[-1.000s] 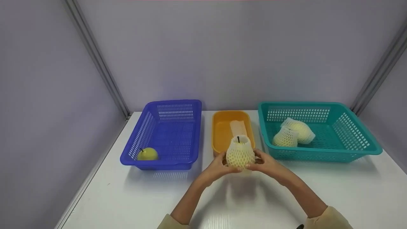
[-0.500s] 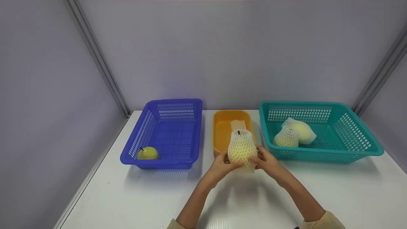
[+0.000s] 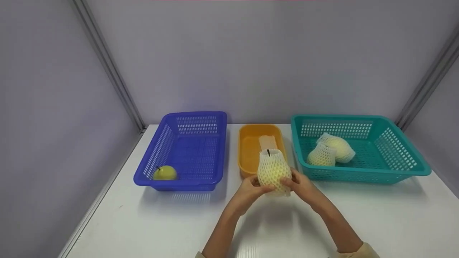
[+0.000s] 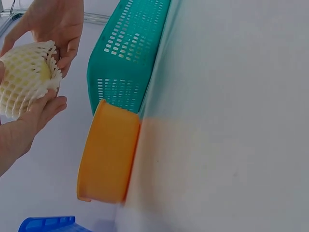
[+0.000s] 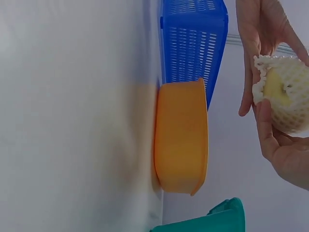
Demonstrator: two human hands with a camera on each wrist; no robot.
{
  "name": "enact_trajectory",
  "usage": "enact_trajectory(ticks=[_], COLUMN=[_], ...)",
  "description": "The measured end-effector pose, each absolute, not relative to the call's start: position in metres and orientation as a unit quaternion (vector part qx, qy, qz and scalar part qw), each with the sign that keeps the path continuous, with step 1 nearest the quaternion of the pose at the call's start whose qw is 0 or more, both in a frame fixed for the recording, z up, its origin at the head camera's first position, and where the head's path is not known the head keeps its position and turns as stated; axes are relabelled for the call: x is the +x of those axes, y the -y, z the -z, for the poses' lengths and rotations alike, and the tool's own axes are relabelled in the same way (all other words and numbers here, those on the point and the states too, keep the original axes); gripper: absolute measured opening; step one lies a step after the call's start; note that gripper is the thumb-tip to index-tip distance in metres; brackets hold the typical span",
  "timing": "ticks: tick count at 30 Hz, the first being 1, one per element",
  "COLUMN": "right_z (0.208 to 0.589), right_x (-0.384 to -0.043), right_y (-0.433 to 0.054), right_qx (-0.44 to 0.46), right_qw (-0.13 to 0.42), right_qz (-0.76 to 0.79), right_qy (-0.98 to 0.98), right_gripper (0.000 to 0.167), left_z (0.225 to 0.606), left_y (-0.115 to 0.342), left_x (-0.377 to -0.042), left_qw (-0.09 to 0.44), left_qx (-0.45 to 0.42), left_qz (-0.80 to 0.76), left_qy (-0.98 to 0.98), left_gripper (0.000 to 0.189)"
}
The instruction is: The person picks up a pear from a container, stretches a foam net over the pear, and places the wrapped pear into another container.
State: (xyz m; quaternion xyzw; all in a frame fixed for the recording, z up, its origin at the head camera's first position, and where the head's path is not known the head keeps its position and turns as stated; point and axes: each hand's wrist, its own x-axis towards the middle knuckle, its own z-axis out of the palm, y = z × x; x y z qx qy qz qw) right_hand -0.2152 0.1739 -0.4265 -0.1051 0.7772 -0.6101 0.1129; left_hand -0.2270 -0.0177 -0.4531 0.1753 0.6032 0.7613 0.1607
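Both hands grip a yellow pear in a white foam net sleeve (image 3: 274,172), held up in front of the orange bin. My left hand (image 3: 250,190) is on its left side and my right hand (image 3: 302,185) on its right, with both thumbs on the near side of the netting. The dark stem shows in the sleeve's upper opening in the head view. From the right wrist view, the pear's bare yellow bottom (image 5: 275,88) shows through the sleeve's lower opening, with fingers at the net's edge. The left wrist view shows the netted pear (image 4: 24,77) between both hands.
A blue basket (image 3: 179,184) on the left holds one bare yellow pear (image 3: 165,173). The orange bin (image 3: 247,148) in the middle contains foam netting (image 3: 267,142). On the right, a teal basket (image 3: 369,172) holds two netted pears (image 3: 321,156). Walls enclose the white table (image 3: 143,229).
The sleeve's lower edge has come further down below the pear. The thumbs have shifted on the netting, and the hands stay at nearly the same place with the pear slightly tilted.
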Motion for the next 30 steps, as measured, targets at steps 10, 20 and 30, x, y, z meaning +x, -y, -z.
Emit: enact_trajectory(ticks=[10, 20, 30], right_z=[0.422, 0.417, 0.415], right_x=[-0.213, -0.204, -0.202], right_y=[-0.179, -0.192, -0.193], right_qx=[-0.131, -0.198, -0.249], right_qw=[0.125, 0.085, 0.052], right_qz=[0.62, 0.572, 0.559], right_qy=[-0.763, -0.792, -0.789], right_gripper=[0.066, 0.07, 0.072], left_z=[0.449, 0.454, 0.456], left_y=[0.02, 0.021, 0.017], left_x=[-0.223, -0.223, -0.223], left_qw=[0.151, 0.017, -0.055], left_qx=[0.165, 0.261, 0.311], left_qz=[-0.764, -0.68, -0.62], left_qy=[-0.606, -0.685, -0.718], left_gripper=[0.071, 0.09, 0.091])
